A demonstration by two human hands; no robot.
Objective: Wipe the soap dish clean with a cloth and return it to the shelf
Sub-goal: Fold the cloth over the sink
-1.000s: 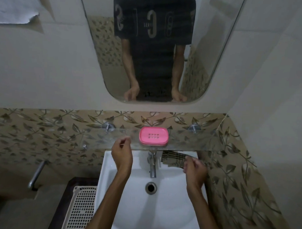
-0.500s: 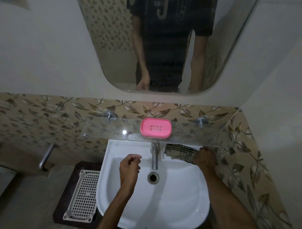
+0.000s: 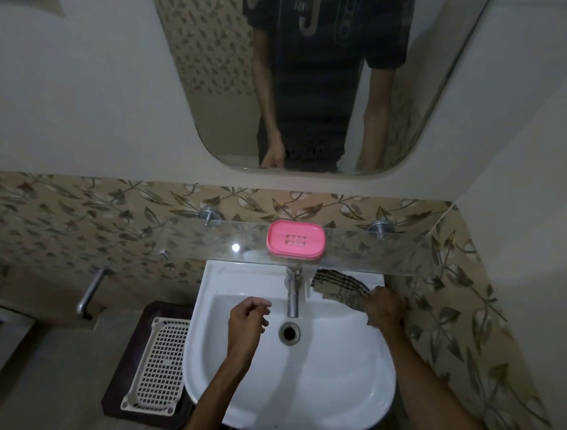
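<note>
A pink soap dish [image 3: 295, 240] with drain holes stands in the middle of the glass shelf [image 3: 387, 254] above the basin. A brown checked cloth [image 3: 339, 286] lies on the basin's back right rim, partly under the shelf. My right hand [image 3: 385, 307] rests on the cloth's right end with fingers closed on it. My left hand [image 3: 248, 321] hovers over the basin bowl, left of the tap, fingers loosely curled and apart, holding nothing.
A white basin [image 3: 333, 393] with a chrome tap [image 3: 293, 292] and a drain [image 3: 289, 332] sits below the shelf. A mirror [image 3: 312, 80] hangs above. On the floor to the left is a white perforated tray [image 3: 158, 365]. A tiled wall [image 3: 464, 333] stands close on the right.
My left hand dropped from the shelf's edge down over the basin. My right hand reached back and right onto the cloth. The view tilted downward.
</note>
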